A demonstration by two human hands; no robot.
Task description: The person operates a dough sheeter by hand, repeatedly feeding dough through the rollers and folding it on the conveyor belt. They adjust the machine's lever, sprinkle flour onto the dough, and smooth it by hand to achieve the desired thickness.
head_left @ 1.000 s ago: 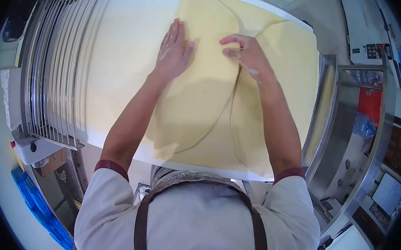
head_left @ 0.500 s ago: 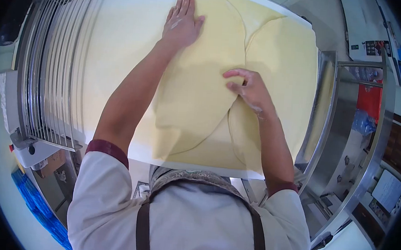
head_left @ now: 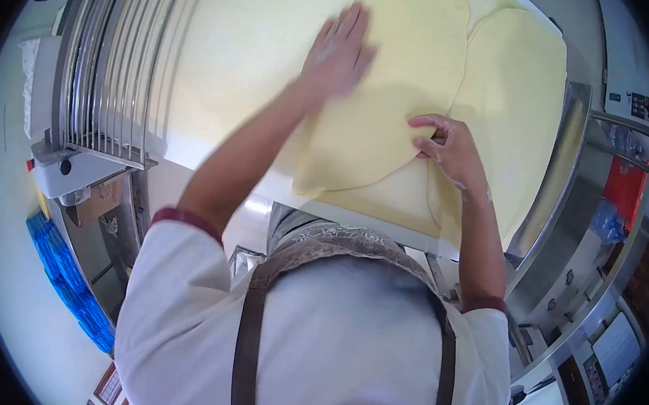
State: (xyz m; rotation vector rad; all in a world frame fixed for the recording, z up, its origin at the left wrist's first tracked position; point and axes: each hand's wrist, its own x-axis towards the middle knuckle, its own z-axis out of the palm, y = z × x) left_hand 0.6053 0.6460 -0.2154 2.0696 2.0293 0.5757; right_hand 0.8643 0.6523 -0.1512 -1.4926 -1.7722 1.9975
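A wide sheet of pale yellow dough covers the white table of a dough sheeter, with two flaps folded in over it. My left hand lies flat, fingers spread, on the left folded flap. My right hand pinches the edge of that flap where it meets the right flap. Both hands are dusted with flour.
A metal guard grille of parallel bars stands at the left over the rollers. A steel rail and frame run along the right edge. Blue material lies on the floor at the lower left. My apron and white shirt fill the bottom.
My head has leaned forward and the view has shifted. My left hand slid further out across the left flap; my right hand came back toward me along the seam and pinched the edge.
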